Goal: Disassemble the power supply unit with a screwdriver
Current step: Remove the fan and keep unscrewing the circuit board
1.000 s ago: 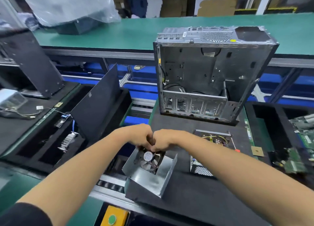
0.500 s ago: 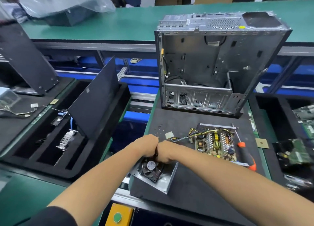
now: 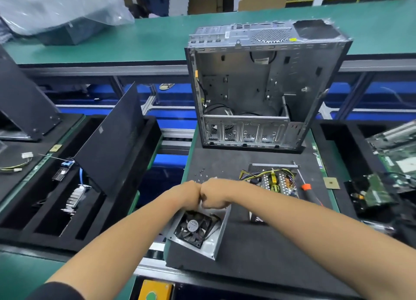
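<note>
both bare forearms reach forward and converge at the middle. the left hand (image 3: 188, 192) and the right hand (image 3: 215, 193) are curled into fists, backs turned up, knuckles pressed against each other. the fingers curl under and out of sight, so what they grip cannot be told.

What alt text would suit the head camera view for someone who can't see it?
Two hands, left hand and right hand, meet knuckle to knuckle, gripping the top edge of a metal cover holding a black fan. Behind lie an exposed circuit board, an orange-handled screwdriver and an empty computer case.
</note>
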`<state>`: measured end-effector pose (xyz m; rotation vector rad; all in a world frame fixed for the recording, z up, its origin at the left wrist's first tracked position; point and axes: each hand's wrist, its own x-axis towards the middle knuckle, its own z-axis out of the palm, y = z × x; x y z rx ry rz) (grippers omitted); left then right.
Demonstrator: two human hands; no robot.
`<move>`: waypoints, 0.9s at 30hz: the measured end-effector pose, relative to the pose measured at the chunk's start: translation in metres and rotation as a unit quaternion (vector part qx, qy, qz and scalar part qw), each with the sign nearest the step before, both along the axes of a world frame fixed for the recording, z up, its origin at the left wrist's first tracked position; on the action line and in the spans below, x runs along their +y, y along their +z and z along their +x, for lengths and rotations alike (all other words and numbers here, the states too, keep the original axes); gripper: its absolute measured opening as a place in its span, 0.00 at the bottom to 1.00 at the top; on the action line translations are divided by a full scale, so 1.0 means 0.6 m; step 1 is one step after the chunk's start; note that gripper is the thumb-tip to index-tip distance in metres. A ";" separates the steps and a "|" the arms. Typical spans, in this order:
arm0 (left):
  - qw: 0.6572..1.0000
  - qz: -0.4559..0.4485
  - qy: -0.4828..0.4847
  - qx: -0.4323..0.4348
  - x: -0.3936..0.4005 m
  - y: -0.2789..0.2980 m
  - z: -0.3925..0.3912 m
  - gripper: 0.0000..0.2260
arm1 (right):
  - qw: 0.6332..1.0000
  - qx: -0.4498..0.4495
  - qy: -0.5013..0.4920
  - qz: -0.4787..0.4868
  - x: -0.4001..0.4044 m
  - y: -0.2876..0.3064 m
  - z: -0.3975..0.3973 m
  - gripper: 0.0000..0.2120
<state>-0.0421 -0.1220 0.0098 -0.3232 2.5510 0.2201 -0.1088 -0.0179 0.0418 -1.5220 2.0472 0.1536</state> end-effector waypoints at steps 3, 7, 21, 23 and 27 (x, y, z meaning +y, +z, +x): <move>0.998 0.022 0.009 0.064 0.002 0.041 -0.024 0.05 | 0.999 -0.022 -0.016 -0.045 0.013 0.047 -0.038 0.11; 0.992 0.016 0.010 0.125 0.014 0.081 -0.074 0.12 | 0.993 -0.025 -0.068 -0.095 0.037 0.090 -0.099 0.11; 0.966 0.183 0.063 0.170 0.094 0.017 -0.189 0.06 | 0.985 -0.007 -0.166 -0.051 0.160 0.069 -0.203 0.09; 0.965 0.195 0.094 0.150 0.093 0.012 -0.190 0.08 | 0.987 -0.008 -0.157 -0.034 0.166 0.060 -0.209 0.09; 0.970 0.213 0.088 0.076 0.099 0.000 -0.187 0.15 | 0.994 0.016 -0.108 0.000 0.168 0.046 -0.212 0.12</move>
